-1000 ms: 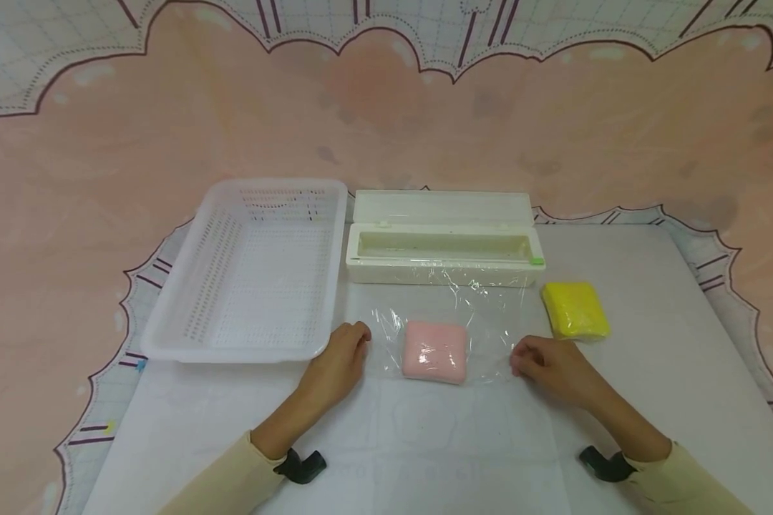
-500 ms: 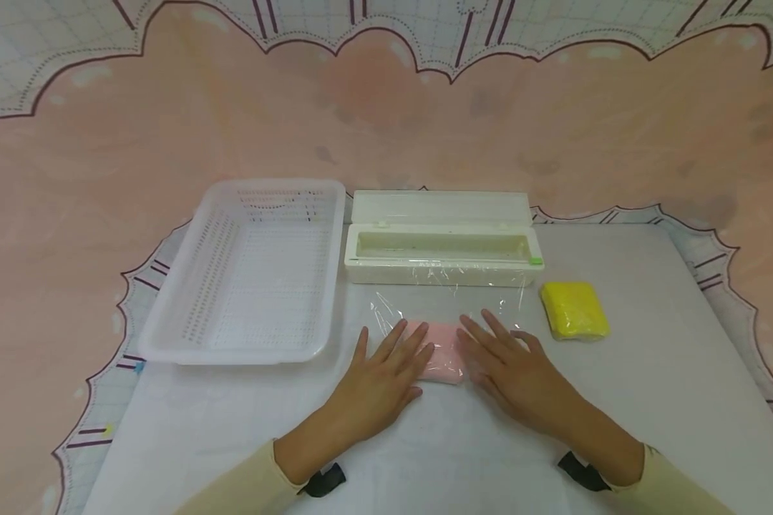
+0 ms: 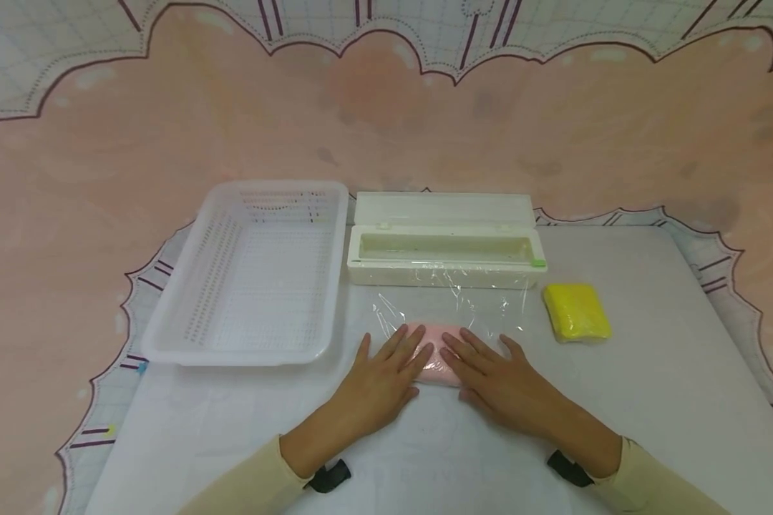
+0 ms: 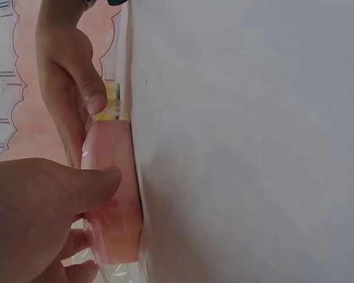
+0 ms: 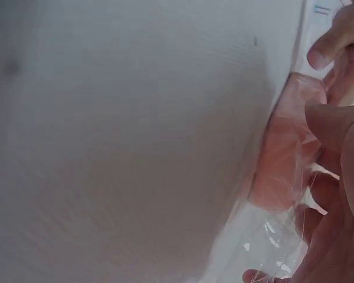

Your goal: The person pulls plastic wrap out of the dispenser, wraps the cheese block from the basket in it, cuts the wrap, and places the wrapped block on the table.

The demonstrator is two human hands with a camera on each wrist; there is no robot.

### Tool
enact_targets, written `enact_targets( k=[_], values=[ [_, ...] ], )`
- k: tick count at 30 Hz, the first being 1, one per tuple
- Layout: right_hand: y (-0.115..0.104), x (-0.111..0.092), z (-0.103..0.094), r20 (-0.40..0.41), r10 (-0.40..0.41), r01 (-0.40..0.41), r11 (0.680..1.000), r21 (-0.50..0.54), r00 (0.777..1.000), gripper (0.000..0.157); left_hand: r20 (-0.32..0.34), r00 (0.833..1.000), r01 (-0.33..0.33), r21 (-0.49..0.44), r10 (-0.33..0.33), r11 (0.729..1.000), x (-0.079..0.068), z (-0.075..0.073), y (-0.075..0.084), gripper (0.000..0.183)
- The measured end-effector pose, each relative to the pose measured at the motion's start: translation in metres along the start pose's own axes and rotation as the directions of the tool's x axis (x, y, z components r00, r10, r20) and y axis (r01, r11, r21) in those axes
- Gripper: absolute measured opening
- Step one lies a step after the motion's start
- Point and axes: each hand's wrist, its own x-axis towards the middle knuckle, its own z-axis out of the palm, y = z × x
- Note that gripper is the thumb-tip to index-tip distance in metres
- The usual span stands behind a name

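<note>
A pink rounded block (image 3: 439,365) lies on the white table under clear plastic film (image 3: 447,304), which runs out from the front of a cream film dispenser box (image 3: 412,275) with its lid raised. My left hand (image 3: 375,390) rests with straight, spread fingers on the block's left side. On its right side lies my right hand (image 3: 505,383), fingers also spread and straight. Both wrist views show the thumbs near the block's front side, and the film wrinkles over the pink block (image 4: 109,153) there. The hands hide much of the block's left and right parts.
A white perforated basket (image 3: 331,315) stands left of the dispenser. To the right sits a yellow wrapped block (image 3: 576,311). A green tab (image 3: 538,263) marks the dispenser's right end. Patterned cloth surrounds the white table surface (image 3: 670,357).
Both hands have moved inward from the film's outer corners onto the pink block, fingers straightening and spreading. Over the last half second the right hand settled closer to the left.
</note>
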Motion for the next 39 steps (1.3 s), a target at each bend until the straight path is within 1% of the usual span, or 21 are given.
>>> enact_targets(
  k=[3, 8, 10, 12, 14, 16, 19, 22, 23, 24, 26, 29, 31, 33, 35, 37, 39],
  values=[
    [0.003, 0.004, -0.001, -0.004, 0.007, -0.007, 1.000, 0.023, 1.000, 0.070, -0.008, 1.000, -0.011, -0.020, 0.011, 1.000, 0.004, -0.001, -0.004, 0.066],
    [0.008, 0.010, -0.007, -0.007, 0.008, -0.007, 0.998, 0.067, 1.000, 0.063, -0.061, 0.997, -0.045, -0.027, 0.043, 0.999, 0.011, -0.002, -0.010, 0.061],
    [0.011, 0.013, -0.009, -0.015, 0.012, -0.010, 0.994, 0.111, 1.000, 0.060, -0.080, 0.996, -0.054, -0.047, 0.050, 0.997, 0.014, -0.003, -0.012, 0.059],
    [0.015, 0.015, -0.010, -0.019, 0.021, -0.018, 0.986, 0.167, 1.000, 0.057, -0.079, 0.996, -0.052, -0.090, 0.045, 0.995, 0.016, -0.003, -0.015, 0.057],
    [0.019, 0.017, -0.011, -0.008, 0.039, -0.036, 0.970, 0.242, 0.999, 0.056, -0.068, 0.997, -0.041, -0.152, 0.031, 0.988, 0.019, -0.003, -0.017, 0.057],
    [0.023, 0.020, -0.011, 0.021, 0.068, -0.071, 0.943, 0.326, 0.997, 0.055, -0.052, 0.999, -0.015, -0.226, 0.003, 0.974, 0.022, -0.004, -0.020, 0.057],
    [0.029, 0.024, -0.011, 0.078, 0.129, -0.150, 0.878, 0.455, 0.989, 0.055, -0.035, 0.998, 0.038, -0.356, -0.053, 0.934, 0.028, -0.005, -0.025, 0.054],
    [0.033, 0.029, -0.012, 0.098, 0.166, -0.192, 0.810, 0.554, 0.981, 0.065, -0.028, 0.995, 0.078, -0.444, -0.101, 0.893, 0.035, -0.005, -0.029, 0.044],
    [0.035, 0.031, -0.012, 0.093, 0.166, -0.189, 0.799, 0.570, 0.982, 0.069, -0.030, 0.994, 0.082, -0.462, -0.108, 0.883, 0.037, -0.005, -0.030, 0.040],
    [0.035, 0.033, -0.012, 0.086, 0.167, -0.186, 0.795, 0.578, 0.982, 0.072, -0.029, 0.993, 0.088, -0.473, -0.115, 0.877, 0.039, -0.005, -0.031, 0.036],
    [0.037, 0.037, -0.013, 0.068, 0.170, -0.178, 0.794, 0.581, 0.983, 0.072, -0.039, 0.992, 0.085, -0.491, -0.119, 0.867, 0.043, -0.004, -0.033, 0.031],
    [0.039, 0.044, -0.011, 0.024, 0.179, -0.162, 0.811, 0.562, 0.984, 0.059, -0.064, 0.990, 0.074, -0.528, -0.127, 0.846, 0.048, -0.004, -0.034, 0.029],
    [0.041, 0.048, -0.010, 0.005, 0.197, -0.166, 0.809, 0.564, 0.980, 0.049, -0.081, 0.988, 0.066, -0.551, -0.131, 0.832, 0.051, -0.004, -0.036, 0.033],
    [0.043, 0.053, -0.009, -0.007, 0.225, -0.179, 0.792, 0.583, 0.974, 0.041, -0.095, 0.986, 0.059, -0.562, -0.136, 0.825, 0.054, -0.002, -0.038, 0.037],
    [0.046, 0.057, -0.008, -0.008, 0.258, -0.202, 0.772, 0.602, 0.966, 0.038, -0.113, 0.983, 0.055, -0.562, -0.142, 0.826, 0.059, 0.000, -0.040, 0.041],
    [0.048, 0.061, -0.008, -0.014, 0.283, -0.214, 0.756, 0.618, 0.959, 0.038, -0.135, 0.978, 0.058, -0.565, -0.161, 0.823, 0.064, 0.002, -0.042, 0.046],
    [0.050, 0.065, -0.008, -0.024, 0.309, -0.227, 0.748, 0.624, 0.951, 0.042, -0.157, 0.967, 0.075, -0.577, -0.200, 0.813, 0.070, 0.004, -0.042, 0.049]
  ],
)
